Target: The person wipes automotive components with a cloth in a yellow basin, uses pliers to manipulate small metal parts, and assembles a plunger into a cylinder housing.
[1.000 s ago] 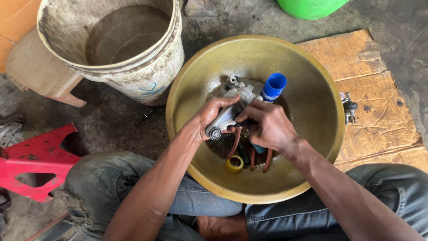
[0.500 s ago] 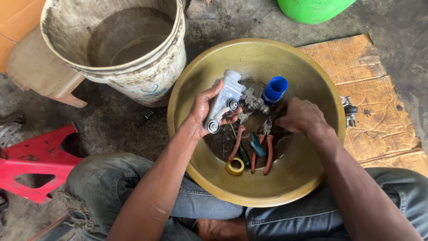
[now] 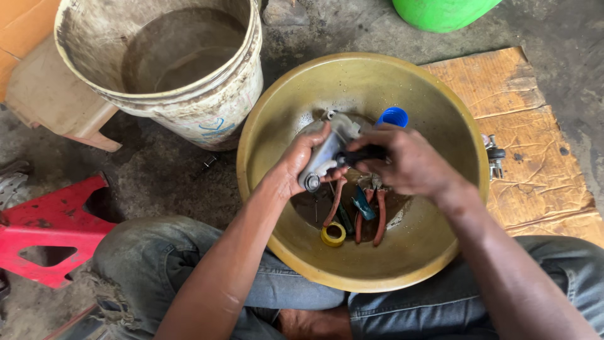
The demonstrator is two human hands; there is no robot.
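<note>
Over a wide yellow basin (image 3: 440, 119), my left hand (image 3: 296, 165) grips a grey metal part (image 3: 327, 151) and holds it tilted above the basin floor. My right hand (image 3: 409, 162) pinches a short dark tool (image 3: 358, 155) whose tip rests against the metal part. Under the hands, in dark liquid at the basin bottom, lie red-handled pliers (image 3: 379, 217), a yellow ring (image 3: 333, 235) and a dark blue-green piece (image 3: 363, 204). A blue cap (image 3: 394, 116) shows just beyond my right hand.
A dirty white bucket (image 3: 207, 113) stands at the basin's upper left. A brown cardboard sheet (image 3: 535, 126) lies on the right with a small metal part (image 3: 494, 154) at its edge. A red stand (image 3: 50, 226) sits at the left, a green tub (image 3: 440, 12) at the top.
My right hand went down to the right side of the basin, then came back to the metal part holding a dark tool. My left hand kept hold of the part.
</note>
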